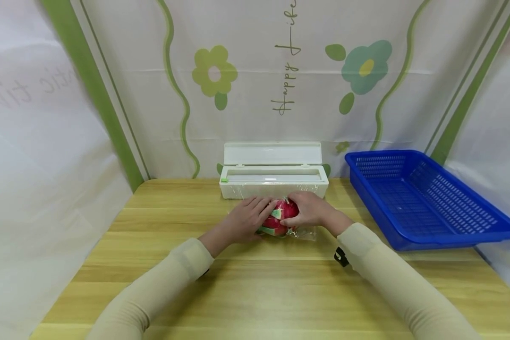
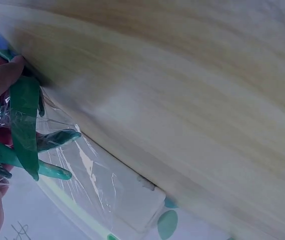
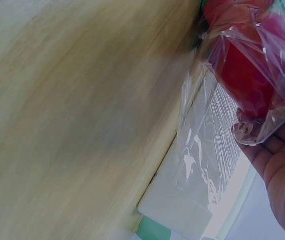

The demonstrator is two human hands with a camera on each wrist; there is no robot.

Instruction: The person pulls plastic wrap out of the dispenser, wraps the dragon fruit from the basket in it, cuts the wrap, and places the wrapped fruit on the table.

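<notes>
A red dragon fruit (image 1: 273, 223) with green scales lies on the table, with clear cling film (image 1: 308, 233) around it. My left hand (image 1: 243, 218) grips its left side, fingers over the top. From the right, my right hand (image 1: 312, 210) holds the fruit and film between thumb and fingers. In the right wrist view, the fingertips press the film against the red skin (image 3: 247, 75). Green scales (image 2: 25, 120) stick out beside the left thumb in the left wrist view. The film stretches from the fruit toward a white cling film dispenser (image 1: 225, 190). The fruit's underside is hidden.
Just behind the hands stands the dispenser, its lid (image 1: 272, 153) raised. A blue plastic basket (image 1: 386, 219) sits at the right on the wooden table (image 1: 263, 293). Printed cloth (image 1: 255, 123) hangs behind the table and at both sides.
</notes>
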